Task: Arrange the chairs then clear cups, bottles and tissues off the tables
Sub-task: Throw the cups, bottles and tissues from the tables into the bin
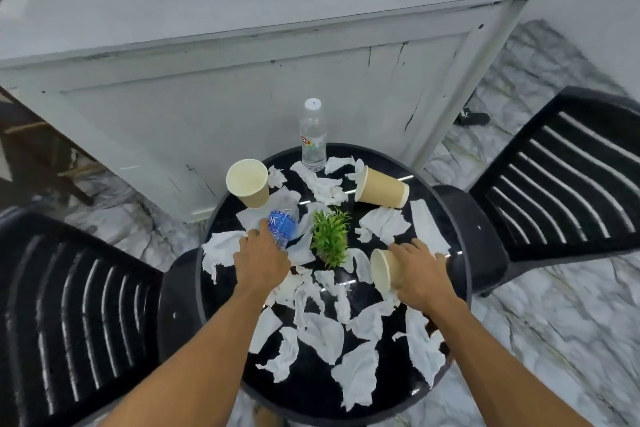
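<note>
A round black table (460, 239) is strewn with several torn white tissues (322, 333). My right hand (415, 270) is shut on a tan paper cup (382, 269) lying on its side. My left hand (261, 258) reaches onto a fallen water bottle with a blue label (284, 222), fingers touching it but not clearly closed. An upright tan cup (247, 182) stands at the far left. Another cup (381, 187) lies tipped at the far right. A clear bottle (312, 135) stands upright at the table's far edge.
A small green plant (329, 234) sits at the table's middle. Black slatted chairs stand to the left (69, 305) and right (568, 177). A grey counter (242, 87) rises right behind the table. The floor (554, 322) is marble.
</note>
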### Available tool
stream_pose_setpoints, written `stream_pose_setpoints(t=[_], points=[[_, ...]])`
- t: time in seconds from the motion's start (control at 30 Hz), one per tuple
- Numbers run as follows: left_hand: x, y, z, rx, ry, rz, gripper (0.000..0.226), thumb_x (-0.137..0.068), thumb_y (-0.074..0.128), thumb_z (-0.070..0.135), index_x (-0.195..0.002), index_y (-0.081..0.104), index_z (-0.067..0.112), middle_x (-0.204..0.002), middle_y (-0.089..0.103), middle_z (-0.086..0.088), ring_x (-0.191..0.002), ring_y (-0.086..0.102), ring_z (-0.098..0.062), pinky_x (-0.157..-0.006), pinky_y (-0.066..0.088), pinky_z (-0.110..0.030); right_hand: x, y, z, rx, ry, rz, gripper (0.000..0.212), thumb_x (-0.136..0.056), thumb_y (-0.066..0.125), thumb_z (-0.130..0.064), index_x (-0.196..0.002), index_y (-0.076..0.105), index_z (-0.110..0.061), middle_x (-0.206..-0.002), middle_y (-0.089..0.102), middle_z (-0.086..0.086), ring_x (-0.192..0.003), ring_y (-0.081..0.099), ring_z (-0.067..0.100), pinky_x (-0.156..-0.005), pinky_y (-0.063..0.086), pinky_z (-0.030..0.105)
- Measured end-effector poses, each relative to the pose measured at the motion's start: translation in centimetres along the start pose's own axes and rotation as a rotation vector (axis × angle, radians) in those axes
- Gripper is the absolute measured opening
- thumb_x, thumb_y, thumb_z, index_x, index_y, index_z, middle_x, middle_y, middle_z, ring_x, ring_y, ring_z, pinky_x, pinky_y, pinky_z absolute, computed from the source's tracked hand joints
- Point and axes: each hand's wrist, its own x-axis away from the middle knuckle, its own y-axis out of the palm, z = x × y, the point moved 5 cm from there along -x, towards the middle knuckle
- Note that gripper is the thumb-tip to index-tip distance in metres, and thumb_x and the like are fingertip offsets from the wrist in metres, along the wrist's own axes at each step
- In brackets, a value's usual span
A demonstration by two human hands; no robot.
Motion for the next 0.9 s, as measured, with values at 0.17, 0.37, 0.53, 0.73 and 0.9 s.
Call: stream_pose_setpoints(t=[0.17, 0.37, 0.53, 0.73, 0.9], points=[[0.7, -0.5, -0.1, 0.112, -0.026, 0.065, 0.051, -0.082, 0.064, 0.024, -0.127, 0.039, 0.021, -0.104, 0.059, -0.006, -0.093, 0.053, -0.026, -0.074, 0.052, -0.045, -0.3, -2.4, -0.4, -0.047, -0.047, 0.065, 0.065, -0.066, 0.076, -0.035, -0.123, 0.047, -0.032, -0.109, 0.054, -0.011, -0.121, 0.041, 0.019, -0.093, 0.039, 0.049], [4.6, -3.2, -0.6, 0.268, 0.018, 0.143, 0.052, -0.082, 0.066, 0.029, -0.127, 0.039, 0.033, -0.103, 0.061, 0.005, -0.094, 0.055, -0.019, -0.069, 0.044, -0.035, 1.0, -6.4, -1.6, -0.262, -0.046, 0.171, 0.067, -0.057, 0.077, -0.042, -0.118, 0.052, -0.035, -0.1, 0.061, -0.01, -0.097, 0.058, 0.018, -0.074, 0.048, 0.036], [8.8, -6.9, -2.4, 0.351, 0.008, 0.266, 0.07, -0.084, 0.073, 0.033, -0.143, 0.037, 0.028, -0.123, 0.06, 0.005, -0.114, 0.055, -0.021, -0.087, 0.045, -0.037, 4.7, -11.4, -4.0, -0.466, -0.042, 0.378, 0.079, -0.062, 0.085, -0.039, -0.132, 0.048, -0.032, -0.113, 0.062, -0.008, -0.099, 0.059, 0.02, -0.082, 0.05, 0.037], [16.4, -12.0, -8.1, 0.493, 0.023, 0.455, 0.071, -0.077, 0.075, 0.049, -0.137, 0.04, 0.038, -0.117, 0.064, 0.008, -0.103, 0.062, -0.016, -0.091, 0.054, -0.045, 11.6, -13.2, -14.5, -0.704, -0.276, 0.527, 0.078, -0.064, 0.088, -0.036, -0.134, 0.051, -0.03, -0.113, 0.059, -0.012, -0.1, 0.057, 0.014, -0.085, 0.051, 0.033], [25.1, -16.2, -16.2, 0.546, -0.019, 0.623, 0.059, -0.074, 0.079, 0.045, -0.123, 0.045, 0.043, -0.1, 0.065, 0.018, -0.088, 0.063, -0.008, -0.082, 0.056, -0.038, 17.7, -9.7, -26.8, -0.763, -0.455, 0.434, 0.06, -0.064, 0.087, -0.038, -0.114, 0.054, -0.035, -0.1, 0.059, -0.018, -0.087, 0.059, 0.006, -0.069, 0.048, 0.018]])
